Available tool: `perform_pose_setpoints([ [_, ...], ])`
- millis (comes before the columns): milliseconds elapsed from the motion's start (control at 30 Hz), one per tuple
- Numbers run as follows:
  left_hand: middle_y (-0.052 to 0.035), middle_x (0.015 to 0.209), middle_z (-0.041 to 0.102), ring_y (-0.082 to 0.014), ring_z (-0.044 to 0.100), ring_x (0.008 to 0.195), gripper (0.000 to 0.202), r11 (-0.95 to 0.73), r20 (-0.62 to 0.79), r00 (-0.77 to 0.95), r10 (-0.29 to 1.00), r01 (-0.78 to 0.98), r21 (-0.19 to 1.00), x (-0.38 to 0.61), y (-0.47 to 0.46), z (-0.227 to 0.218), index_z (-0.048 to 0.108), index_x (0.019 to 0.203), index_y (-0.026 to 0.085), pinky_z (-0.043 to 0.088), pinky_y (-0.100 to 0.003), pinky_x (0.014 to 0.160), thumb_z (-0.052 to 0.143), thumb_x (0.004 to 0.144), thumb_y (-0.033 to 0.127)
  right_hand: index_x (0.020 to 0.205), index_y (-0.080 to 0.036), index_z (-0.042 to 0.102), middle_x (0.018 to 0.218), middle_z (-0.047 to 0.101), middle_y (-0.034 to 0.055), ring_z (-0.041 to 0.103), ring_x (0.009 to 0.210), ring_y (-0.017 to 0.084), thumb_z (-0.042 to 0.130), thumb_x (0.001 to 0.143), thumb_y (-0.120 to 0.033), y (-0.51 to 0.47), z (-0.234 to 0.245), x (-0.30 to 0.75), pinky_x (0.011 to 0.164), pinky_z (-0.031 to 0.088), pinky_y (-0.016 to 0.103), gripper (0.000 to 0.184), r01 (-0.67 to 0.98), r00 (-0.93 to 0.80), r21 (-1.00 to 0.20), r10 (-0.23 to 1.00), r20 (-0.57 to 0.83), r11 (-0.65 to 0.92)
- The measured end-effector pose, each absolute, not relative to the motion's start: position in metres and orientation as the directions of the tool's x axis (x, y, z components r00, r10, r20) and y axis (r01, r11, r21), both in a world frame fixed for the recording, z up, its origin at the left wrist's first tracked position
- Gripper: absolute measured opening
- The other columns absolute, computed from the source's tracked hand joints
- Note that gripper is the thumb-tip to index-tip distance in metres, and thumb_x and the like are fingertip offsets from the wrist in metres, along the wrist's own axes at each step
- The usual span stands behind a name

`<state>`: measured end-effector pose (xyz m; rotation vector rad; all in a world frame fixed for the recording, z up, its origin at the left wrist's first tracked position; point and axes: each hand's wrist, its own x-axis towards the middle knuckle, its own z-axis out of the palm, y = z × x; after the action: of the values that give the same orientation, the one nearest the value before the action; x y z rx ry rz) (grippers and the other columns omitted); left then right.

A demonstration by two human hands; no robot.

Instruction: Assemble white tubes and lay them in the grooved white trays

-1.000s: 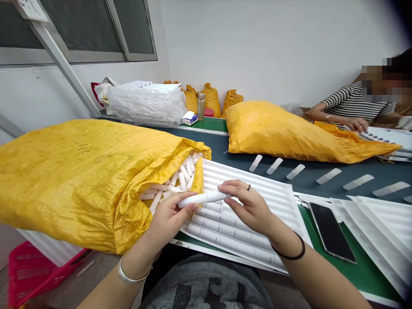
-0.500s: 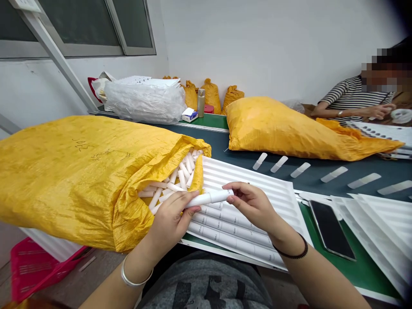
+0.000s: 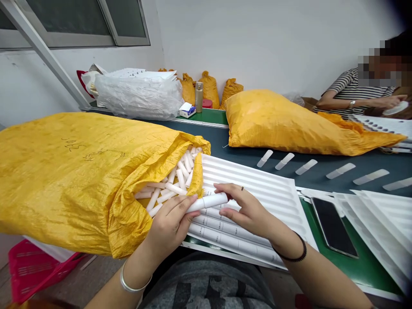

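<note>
My left hand (image 3: pixel 172 221) is closed around the near end of a slim white capped tube (image 3: pixel 211 201), which points to the right and tilts slightly up. At the tube's far end is my right hand (image 3: pixel 244 210), its thumb and fingers spread apart; whether a fingertip touches the tube I cannot tell. Beneath both hands lies a white ribbed tray (image 3: pixel 251 180), with several printed white tubes (image 3: pixel 225 234) in its front grooves. Left of my hands, a yellow woven sack (image 3: pixel 80 171) gapes open, showing many loose white tubes (image 3: pixel 174 188).
A phone (image 3: pixel 334 225) and stacked white trays (image 3: pixel 376 231) lie to the right. Several capped tubes (image 3: pixel 305 166) rest in a row on the dark conveyor belt (image 3: pixel 238 159). Behind it lies a full orange sack (image 3: pixel 283 122). A co-worker in a striped shirt (image 3: pixel 344 88) sits at the far right.
My right thumb and fingers have come apart from their pinch on the tube's end. The row of tubes on the belt has shifted slightly right in view.
</note>
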<state>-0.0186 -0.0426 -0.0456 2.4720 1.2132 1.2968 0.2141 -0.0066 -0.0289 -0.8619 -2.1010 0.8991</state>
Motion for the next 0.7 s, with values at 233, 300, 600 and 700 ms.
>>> perform_pose_setpoints([
  [233, -0.0083, 0.108, 0.068, -0.0188, 0.063, 0.1, 0.046, -0.676, 0.5, 0.46, 0.733, 0.572, 0.464, -0.012, -0.041, -0.056, 0.044, 0.135, 0.02, 0.052, -0.031, 0.088, 0.055, 0.09, 0.021, 0.116, -0.015, 0.061, 0.101, 0.066, 0.0128, 0.062, 0.092, 0.022, 0.054, 0.093, -0.03, -0.007, -0.037, 0.211, 0.081, 0.05, 0.032, 0.028, 0.469, -0.687, -0.456, 0.637, 0.349, 0.756],
  [300, -0.014, 0.123, 0.062, -0.0245, 0.058, 0.113, 0.056, -0.573, 0.416, 0.408, 0.813, 0.687, 0.447, -0.022, -0.031, -0.062, 0.037, 0.14, 0.016, 0.049, -0.038, 0.095, 0.055, 0.09, 0.033, 0.105, -0.015, 0.066, 0.097, 0.065, 0.014, 0.06, 0.091, 0.025, 0.059, 0.089, -0.032, 0.021, -0.044, 0.219, 0.081, 0.049, 0.036, 0.025, 0.666, -0.606, -0.318, 0.738, 0.297, 0.675],
  [600, -0.0202, 0.097, 0.069, -0.0335, 0.067, 0.09, 0.03, 0.083, -0.201, -0.079, 0.976, 0.997, 0.01, -0.099, 0.014, -0.078, 0.062, 0.107, 0.01, 0.049, -0.044, 0.08, 0.045, 0.087, 0.024, 0.102, -0.01, 0.063, 0.092, 0.068, 0.0135, 0.063, 0.082, 0.025, 0.058, 0.082, -0.027, 0.177, -0.079, 0.298, 0.069, 0.045, 0.03, 0.027, 0.956, 0.187, -0.234, 0.982, 0.027, -0.176],
  [700, -0.0206, 0.091, 0.071, -0.0333, 0.068, 0.083, 0.027, 0.105, -0.259, -0.104, 0.96, 0.994, -0.011, -0.102, 0.019, -0.086, 0.063, 0.1, 0.01, 0.049, -0.041, 0.075, 0.047, 0.084, 0.025, 0.098, -0.009, 0.066, 0.091, 0.069, 0.0141, 0.065, 0.083, 0.024, 0.065, 0.078, -0.033, 0.188, -0.083, 0.31, 0.068, 0.046, 0.028, 0.031, 0.948, 0.242, -0.189, 0.965, -0.104, -0.258],
])
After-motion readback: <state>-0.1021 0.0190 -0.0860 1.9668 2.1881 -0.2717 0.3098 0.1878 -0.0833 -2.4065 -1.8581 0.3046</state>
